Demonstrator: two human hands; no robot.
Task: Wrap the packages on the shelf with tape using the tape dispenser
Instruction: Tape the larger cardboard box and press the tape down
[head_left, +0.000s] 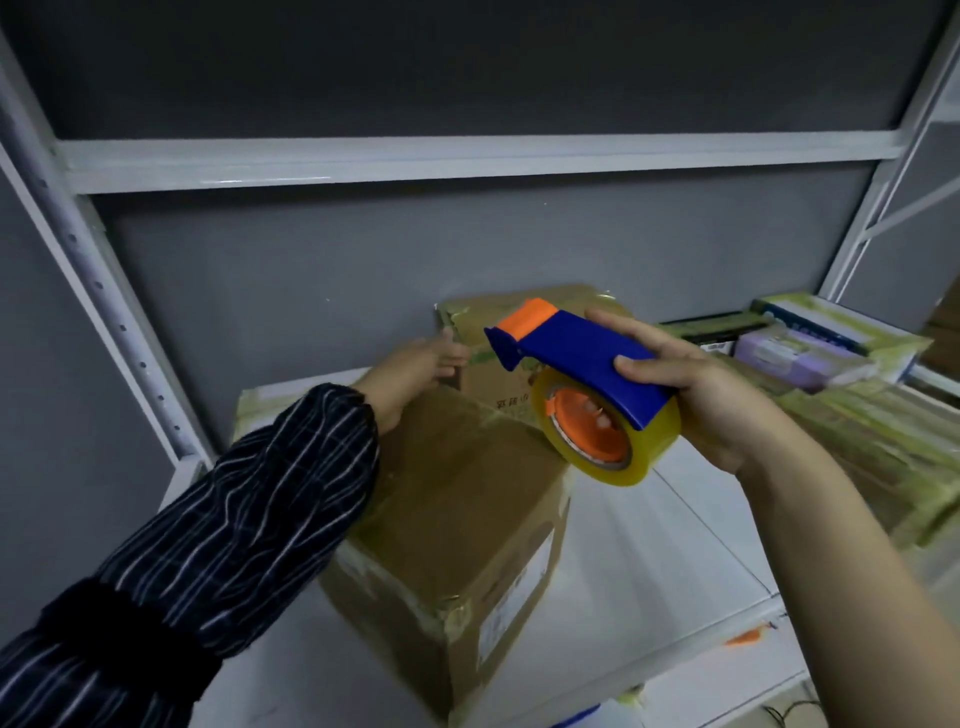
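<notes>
A large brown cardboard package (457, 509) lies on the white shelf (649, 561), its corner jutting over the front edge. Behind it against the grey wall stands a smaller taped carton (498, 317). My left hand (415, 371), in a dark striped sleeve, reaches over the large package and touches the left side of the smaller carton with fingers nearly straight. My right hand (696, 387) grips a blue and orange tape dispenser (576, 353) holding a roll of clear yellowish tape (613, 436), raised above the shelf to the right of the packages.
Several tape-wrapped packages and boxes (831, 353) are stacked at the right end of the shelf. A white upright post (104, 312) stands at the left and an upper shelf beam (467, 156) runs overhead. A lower shelf edge (727, 691) shows at the bottom right.
</notes>
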